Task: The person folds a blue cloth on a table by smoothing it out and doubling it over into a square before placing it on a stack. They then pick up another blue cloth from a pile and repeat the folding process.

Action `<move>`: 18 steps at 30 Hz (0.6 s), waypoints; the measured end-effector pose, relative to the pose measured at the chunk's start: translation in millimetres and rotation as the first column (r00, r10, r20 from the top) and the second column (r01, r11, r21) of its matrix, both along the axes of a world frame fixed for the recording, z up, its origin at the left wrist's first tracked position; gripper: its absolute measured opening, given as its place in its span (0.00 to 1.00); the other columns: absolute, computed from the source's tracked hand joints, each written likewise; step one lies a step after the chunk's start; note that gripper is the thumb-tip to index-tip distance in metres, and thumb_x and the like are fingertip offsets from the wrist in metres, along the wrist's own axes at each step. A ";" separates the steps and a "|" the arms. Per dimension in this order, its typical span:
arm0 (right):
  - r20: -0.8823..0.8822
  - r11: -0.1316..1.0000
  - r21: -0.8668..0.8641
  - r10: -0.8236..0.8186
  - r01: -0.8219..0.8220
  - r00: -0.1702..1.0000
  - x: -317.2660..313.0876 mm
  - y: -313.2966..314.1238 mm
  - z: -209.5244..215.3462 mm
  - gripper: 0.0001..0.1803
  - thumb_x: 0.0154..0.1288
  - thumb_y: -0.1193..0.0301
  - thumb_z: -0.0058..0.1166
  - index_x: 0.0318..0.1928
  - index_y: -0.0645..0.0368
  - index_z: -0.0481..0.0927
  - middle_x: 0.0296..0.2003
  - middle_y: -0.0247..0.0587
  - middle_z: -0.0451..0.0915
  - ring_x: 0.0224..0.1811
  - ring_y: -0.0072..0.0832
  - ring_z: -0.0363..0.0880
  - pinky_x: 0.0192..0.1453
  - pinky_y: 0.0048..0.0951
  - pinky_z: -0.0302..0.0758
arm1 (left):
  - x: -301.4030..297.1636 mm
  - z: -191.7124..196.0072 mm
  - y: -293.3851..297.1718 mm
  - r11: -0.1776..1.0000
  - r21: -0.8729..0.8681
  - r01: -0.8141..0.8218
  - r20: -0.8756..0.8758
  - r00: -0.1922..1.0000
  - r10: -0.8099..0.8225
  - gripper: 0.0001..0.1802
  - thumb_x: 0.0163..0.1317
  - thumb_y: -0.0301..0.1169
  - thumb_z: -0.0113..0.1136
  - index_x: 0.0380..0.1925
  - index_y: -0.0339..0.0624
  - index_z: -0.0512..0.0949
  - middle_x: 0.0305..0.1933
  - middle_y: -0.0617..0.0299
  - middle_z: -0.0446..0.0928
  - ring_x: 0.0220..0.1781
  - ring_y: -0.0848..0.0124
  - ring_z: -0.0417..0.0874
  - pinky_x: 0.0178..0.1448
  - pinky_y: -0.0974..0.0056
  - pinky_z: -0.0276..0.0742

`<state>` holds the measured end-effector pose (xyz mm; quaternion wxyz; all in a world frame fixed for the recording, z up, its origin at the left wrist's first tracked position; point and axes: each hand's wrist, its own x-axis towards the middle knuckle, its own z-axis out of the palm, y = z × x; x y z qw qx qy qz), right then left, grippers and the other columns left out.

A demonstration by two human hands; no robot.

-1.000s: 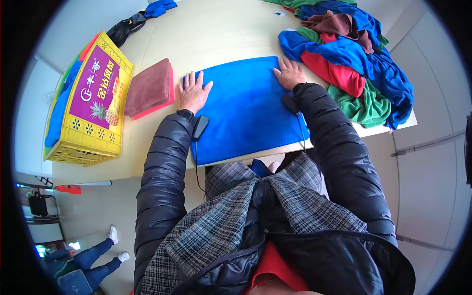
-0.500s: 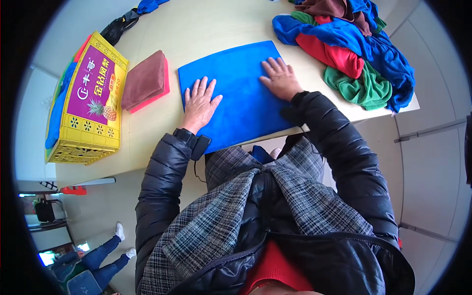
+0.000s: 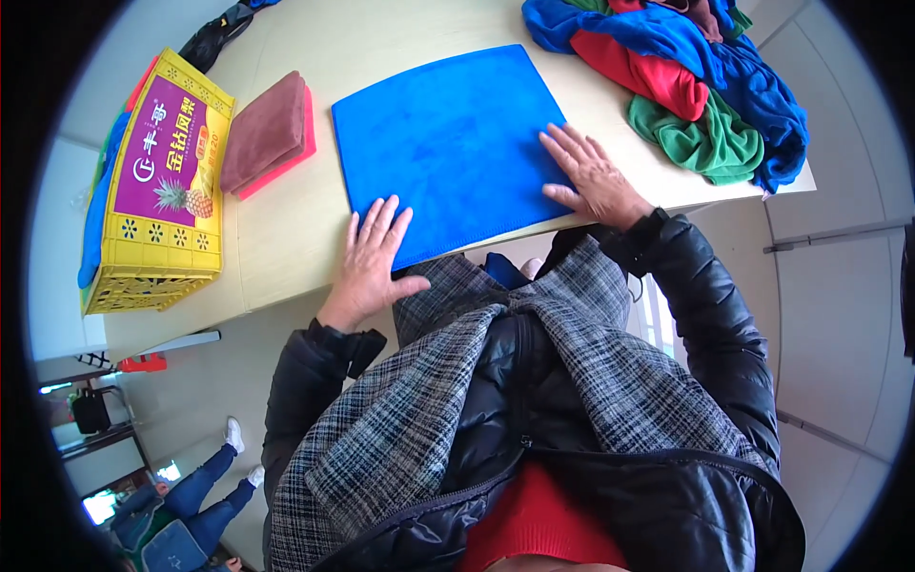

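Note:
A blue cloth [image 3: 448, 143] lies spread flat on the pale table [image 3: 295, 238]. My left hand [image 3: 370, 262] rests palm down, fingers apart, at the cloth's near left corner, close to the table edge. My right hand [image 3: 596, 179] lies flat, fingers spread, on the cloth's near right corner. Neither hand grips anything.
A folded brown cloth on a red one [image 3: 269, 133] sits left of the blue cloth. A yellow crate [image 3: 157, 181] stands at the far left. A heap of blue, red and green cloths [image 3: 696, 86] fills the right. Another person's legs [image 3: 205, 481] show on the floor, lower left.
Both hands have slid toward me along the blue cloth, from its far part to its near corners.

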<state>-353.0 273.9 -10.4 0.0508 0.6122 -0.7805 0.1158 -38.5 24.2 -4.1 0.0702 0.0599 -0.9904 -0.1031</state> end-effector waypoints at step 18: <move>0.457 0.986 -0.099 0.163 -0.132 0.874 27.4 53.1 37.5 0.22 0.59 0.80 0.61 0.56 0.62 0.81 0.52 0.44 0.85 0.57 0.40 0.83 0.62 0.38 0.77 | 42.6 32.7 -9.2 0.946 0.322 0.040 -0.296 0.953 0.060 0.14 0.54 0.21 0.66 0.43 0.36 0.83 0.44 0.57 0.86 0.48 0.61 0.87 0.61 0.57 0.79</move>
